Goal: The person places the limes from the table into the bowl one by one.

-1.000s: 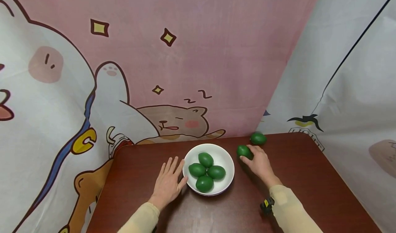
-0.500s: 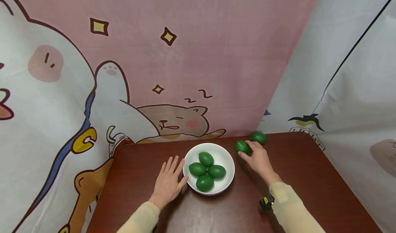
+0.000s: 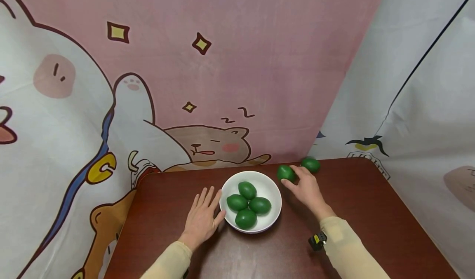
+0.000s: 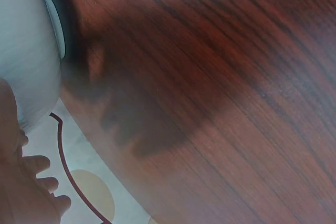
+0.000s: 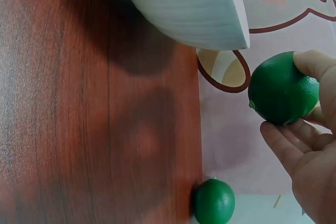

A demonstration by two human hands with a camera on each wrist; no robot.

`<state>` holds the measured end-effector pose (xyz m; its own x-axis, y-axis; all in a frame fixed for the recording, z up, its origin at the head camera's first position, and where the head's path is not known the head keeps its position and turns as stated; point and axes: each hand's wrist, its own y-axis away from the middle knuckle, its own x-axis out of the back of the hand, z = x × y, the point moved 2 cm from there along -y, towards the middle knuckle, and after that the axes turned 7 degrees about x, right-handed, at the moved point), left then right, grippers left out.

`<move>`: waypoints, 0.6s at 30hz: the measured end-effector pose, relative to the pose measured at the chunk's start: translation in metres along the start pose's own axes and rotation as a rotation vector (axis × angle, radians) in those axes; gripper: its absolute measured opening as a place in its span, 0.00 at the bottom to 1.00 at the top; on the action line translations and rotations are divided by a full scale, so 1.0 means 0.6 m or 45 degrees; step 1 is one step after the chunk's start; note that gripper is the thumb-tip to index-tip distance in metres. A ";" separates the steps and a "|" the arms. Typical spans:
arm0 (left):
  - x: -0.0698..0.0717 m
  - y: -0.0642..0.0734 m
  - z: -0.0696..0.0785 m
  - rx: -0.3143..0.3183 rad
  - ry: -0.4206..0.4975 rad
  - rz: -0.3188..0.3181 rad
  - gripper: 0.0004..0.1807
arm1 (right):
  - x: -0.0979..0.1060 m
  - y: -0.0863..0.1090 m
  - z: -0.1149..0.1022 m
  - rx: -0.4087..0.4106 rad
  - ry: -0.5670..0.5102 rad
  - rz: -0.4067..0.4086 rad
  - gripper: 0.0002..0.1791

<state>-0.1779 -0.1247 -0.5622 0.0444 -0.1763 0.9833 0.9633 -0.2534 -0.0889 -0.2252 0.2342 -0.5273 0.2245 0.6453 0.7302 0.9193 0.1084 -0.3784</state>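
A white bowl (image 3: pixel 273 207) with several green limes (image 3: pixel 246 219) in it stands on the brown table. My left hand (image 3: pixel 202 219) is at the bowl's left side, fingers straight and spread, index finger and thumb at the rim. Beyond the bowl's right side, my right hand (image 3: pixel 307 188) pinches a lime (image 5: pixel 278 88) between thumb and fingertips; the right wrist view shows it raised off the table. Another lime (image 3: pixel 311 164) lies at the table's back edge, just behind the right hand. In the left wrist view, only part of the left hand (image 4: pixel 31 187) shows beside the bowl (image 4: pixel 26 40).
The wooden table (image 3: pixel 371 213) ends at a cloth backdrop (image 3: pixel 282 85) printed with cartoon animals, which hangs right behind its back edge. A small black device (image 3: pixel 317 241) is worn at the right wrist.
My right hand has moved a little left and back with the lime, away from the other lime. The left hand and the bowl stay in place.
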 end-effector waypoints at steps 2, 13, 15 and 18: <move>0.000 0.000 0.000 0.000 0.000 -0.001 0.37 | -0.001 -0.001 -0.003 -0.002 -0.004 -0.008 0.33; -0.002 -0.001 0.000 0.007 0.006 -0.008 0.37 | -0.006 -0.003 -0.025 -0.010 -0.012 -0.024 0.34; -0.002 -0.001 0.000 0.007 0.006 -0.007 0.37 | -0.009 -0.004 -0.028 -0.019 -0.013 -0.032 0.35; -0.003 -0.001 0.000 0.004 0.003 -0.005 0.37 | -0.013 -0.004 -0.034 -0.017 -0.018 -0.039 0.34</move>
<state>-0.1788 -0.1245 -0.5636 0.0400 -0.1774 0.9833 0.9643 -0.2510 -0.0845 -0.2228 0.2138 -0.5204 0.1919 0.6524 0.7331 0.9298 0.1182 -0.3487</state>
